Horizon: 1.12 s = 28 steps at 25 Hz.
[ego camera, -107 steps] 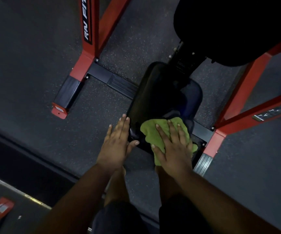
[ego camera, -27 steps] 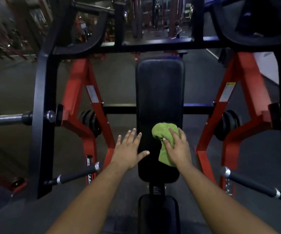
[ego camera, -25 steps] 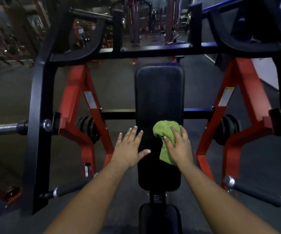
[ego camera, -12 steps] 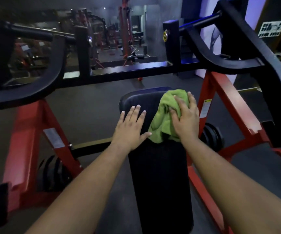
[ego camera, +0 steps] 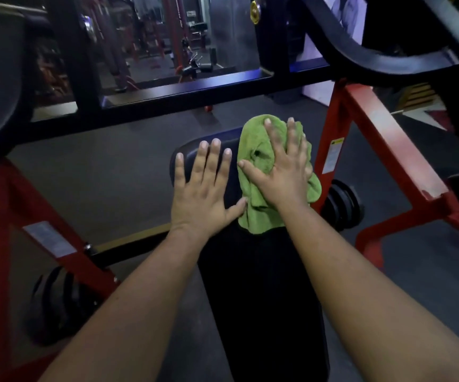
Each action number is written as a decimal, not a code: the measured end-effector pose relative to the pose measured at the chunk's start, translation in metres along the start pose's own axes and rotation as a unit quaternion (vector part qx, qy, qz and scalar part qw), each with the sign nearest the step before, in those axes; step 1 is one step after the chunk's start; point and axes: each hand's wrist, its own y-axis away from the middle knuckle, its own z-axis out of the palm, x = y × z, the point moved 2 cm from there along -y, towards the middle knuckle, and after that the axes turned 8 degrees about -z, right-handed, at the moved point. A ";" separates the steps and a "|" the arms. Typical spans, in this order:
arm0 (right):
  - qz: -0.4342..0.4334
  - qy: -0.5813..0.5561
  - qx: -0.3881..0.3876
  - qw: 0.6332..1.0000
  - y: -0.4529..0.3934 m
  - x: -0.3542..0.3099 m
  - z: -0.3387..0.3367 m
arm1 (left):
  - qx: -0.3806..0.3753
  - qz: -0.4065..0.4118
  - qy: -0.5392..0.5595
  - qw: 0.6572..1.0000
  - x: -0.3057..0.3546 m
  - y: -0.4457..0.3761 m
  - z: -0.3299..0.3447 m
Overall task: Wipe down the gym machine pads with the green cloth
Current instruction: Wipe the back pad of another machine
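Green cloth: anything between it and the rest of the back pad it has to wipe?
Only the left hand, flat on the back pad's upper left beside the green cloth. The right hand presses the cloth at the top right; below, the pad is bare.

Dim gym interior: dark speckled rubber floor point(ego camera: 107, 175) beneath a machine frame with red steel legs point(ego camera: 382, 150) and a black crossbar point(ego camera: 195, 89). Black weight plates point(ego camera: 344, 205) hang on either side. Beyond the crossbar, further red racks point(ego camera: 178, 37) recede into shadow; a pale lit wall panel point(ego camera: 346, 12) stands upper right.
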 end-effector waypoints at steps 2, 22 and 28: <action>0.026 -0.022 0.011 0.999 0.016 0.010 0.002 | 0.002 0.009 0.001 1.000 -0.001 0.000 0.001; -0.032 0.036 -0.016 0.999 0.047 0.030 0.009 | 0.016 0.003 0.009 1.000 -0.001 0.002 0.003; 0.058 -0.031 -0.013 0.998 0.084 0.046 0.010 | 0.040 -0.007 0.019 0.999 0.000 0.002 0.006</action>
